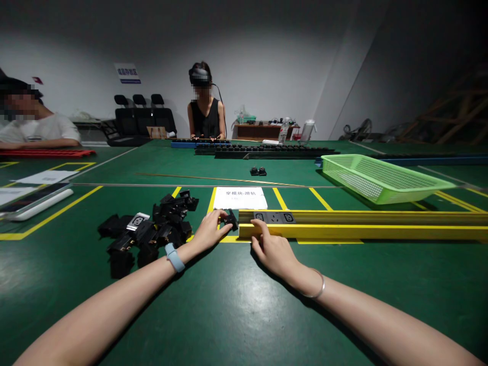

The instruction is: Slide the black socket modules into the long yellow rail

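Forearms (110, 307) foremost; left grip (209, 229) pinching module (231, 220), right grip (276, 254) spread at rail (362, 232); pile (152, 236) left, basket (375, 185) behind.

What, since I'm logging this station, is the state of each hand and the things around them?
Left hand, gripping
Black module, held at the end of the yellow rail
Right hand, index finger extended
Yellow rail, lying, channel partly filled
Power-socket modules, seated in it
Loose black modules, heaped
Green plastic basket, upright
Printed sheet, face up

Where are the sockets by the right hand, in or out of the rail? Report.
In: the sockets show inside the yellow rail, between its two long walls.
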Demonstrator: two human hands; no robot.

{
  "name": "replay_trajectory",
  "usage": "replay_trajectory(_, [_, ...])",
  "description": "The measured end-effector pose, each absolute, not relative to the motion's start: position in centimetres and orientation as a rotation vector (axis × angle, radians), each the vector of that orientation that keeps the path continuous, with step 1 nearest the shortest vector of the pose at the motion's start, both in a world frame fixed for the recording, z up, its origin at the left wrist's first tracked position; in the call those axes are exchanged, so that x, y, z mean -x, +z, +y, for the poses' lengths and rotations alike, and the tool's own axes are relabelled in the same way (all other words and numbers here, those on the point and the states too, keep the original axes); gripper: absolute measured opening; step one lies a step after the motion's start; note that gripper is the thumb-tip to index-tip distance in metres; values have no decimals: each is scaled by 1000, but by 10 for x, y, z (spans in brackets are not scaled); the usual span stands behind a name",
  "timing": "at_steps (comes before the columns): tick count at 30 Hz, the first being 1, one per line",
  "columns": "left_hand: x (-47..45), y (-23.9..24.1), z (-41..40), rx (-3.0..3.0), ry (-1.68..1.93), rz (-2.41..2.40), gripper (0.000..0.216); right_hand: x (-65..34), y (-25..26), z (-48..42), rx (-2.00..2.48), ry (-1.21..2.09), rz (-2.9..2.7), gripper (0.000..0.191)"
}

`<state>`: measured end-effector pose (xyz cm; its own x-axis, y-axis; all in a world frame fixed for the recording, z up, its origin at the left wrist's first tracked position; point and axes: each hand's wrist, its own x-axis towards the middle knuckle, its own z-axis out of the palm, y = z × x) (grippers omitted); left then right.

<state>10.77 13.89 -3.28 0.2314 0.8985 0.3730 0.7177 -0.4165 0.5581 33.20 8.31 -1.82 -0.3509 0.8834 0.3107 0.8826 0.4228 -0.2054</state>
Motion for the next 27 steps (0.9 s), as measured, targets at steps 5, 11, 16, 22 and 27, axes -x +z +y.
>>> replay_trajectory(5, [-108, -30, 137, -2235, 963, 1530, 25, -334, -16, 80, 1574, 12, -2267, 44])
replay_trajectory(11, [-109, -27, 135, -2213, 1014, 1501, 26, -338, -19, 84, 1443, 90, -2315, 49])
replay_trajectory(16, [-109, -22, 130, -2016, 1094, 1500, 30, -337, -19, 84, 1190, 181, -2441, 58])
replay_trajectory(22, [-114, -20, 127, -1721, 1262, 1208, 36, -337, -19, 85, 1162, 258, -2462, 59])
replay_trajectory(27, [-119, -21, 130, -1462, 1281, 1074, 41, -339, -19, 86, 1153, 267, -2476, 57])
